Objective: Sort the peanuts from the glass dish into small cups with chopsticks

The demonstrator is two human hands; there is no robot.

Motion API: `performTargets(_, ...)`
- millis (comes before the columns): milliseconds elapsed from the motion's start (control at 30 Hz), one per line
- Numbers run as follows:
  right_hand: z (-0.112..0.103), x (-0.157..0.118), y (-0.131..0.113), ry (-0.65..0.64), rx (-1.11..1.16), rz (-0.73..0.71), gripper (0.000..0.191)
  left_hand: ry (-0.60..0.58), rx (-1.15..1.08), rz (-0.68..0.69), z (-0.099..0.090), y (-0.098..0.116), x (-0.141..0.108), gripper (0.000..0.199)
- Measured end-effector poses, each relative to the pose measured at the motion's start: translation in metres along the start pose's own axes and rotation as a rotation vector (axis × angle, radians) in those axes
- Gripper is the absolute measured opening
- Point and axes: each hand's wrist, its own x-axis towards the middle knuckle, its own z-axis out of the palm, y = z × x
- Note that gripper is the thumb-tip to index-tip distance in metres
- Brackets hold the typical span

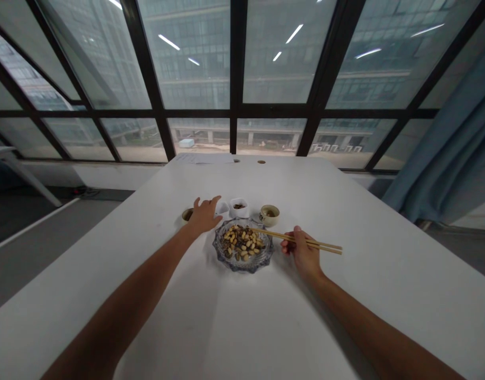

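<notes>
My left hand [205, 215] is at the left of a small white bowl [223, 208], its fingers spread and the thumb near the bowl's rim; whether it touches the bowl I cannot tell. In my right hand [305, 252] is a pair of wooden chopsticks [322, 245], their tips reaching over a clear glass dish [244, 268] with a scalloped rim. Mixed nuts and dark seeds [244, 241] fill the dish. Behind it stands another white bowl [239, 212] with some dark pieces inside. A small cup [269, 216] sits to its right.
Another small cup [186, 214] is partly hidden behind my left hand. All of these stand on a long white table [234, 327]. Papers [203, 158] lie at its far end, before tall framed windows. A blue curtain [436, 142] hangs at the right.
</notes>
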Motion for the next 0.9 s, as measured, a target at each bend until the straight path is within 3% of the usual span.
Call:
performTargets(100,-0.001,-0.007,-0.006,-0.011,-0.127,-0.136,0.052,0.069,-0.033,0.104,-0.003,-0.006,-0.003,0.070)
performTargets(233,-0.004,-0.025,-0.014,-0.244,-0.447,-0.402,0.036,0.152,-0.051,0.196,0.000,-0.013,-0.013,0.067)
performTargets(300,-0.005,-0.032,-0.016,-0.349,-0.517,-0.472,0.031,0.168,-0.048,0.194,0.002,-0.012,-0.016,0.068)
performTargets(400,-0.001,-0.034,-0.017,-0.399,-0.536,-0.511,0.030,0.164,-0.039,0.197,0.004,-0.010,-0.017,0.068)
performTargets(533,0.025,-0.019,-0.017,-0.417,-0.552,-0.598,0.031,0.156,-0.038,0.211,0.005,-0.006,-0.019,0.064)
performTargets(633,0.058,0.001,-0.016,-0.522,-0.573,-0.704,0.028,0.159,-0.034,0.215,0.005,-0.006,-0.021,0.062)
performTargets(767,0.088,0.021,-0.019,-0.653,-0.586,-0.676,0.026,0.161,-0.030,0.221,0.005,-0.006,-0.022,0.061)
performTargets(900,0.074,0.021,-0.020,-0.485,-0.562,-0.558,0.035,0.137,-0.027,0.198,0.006,-0.006,-0.020,0.062)
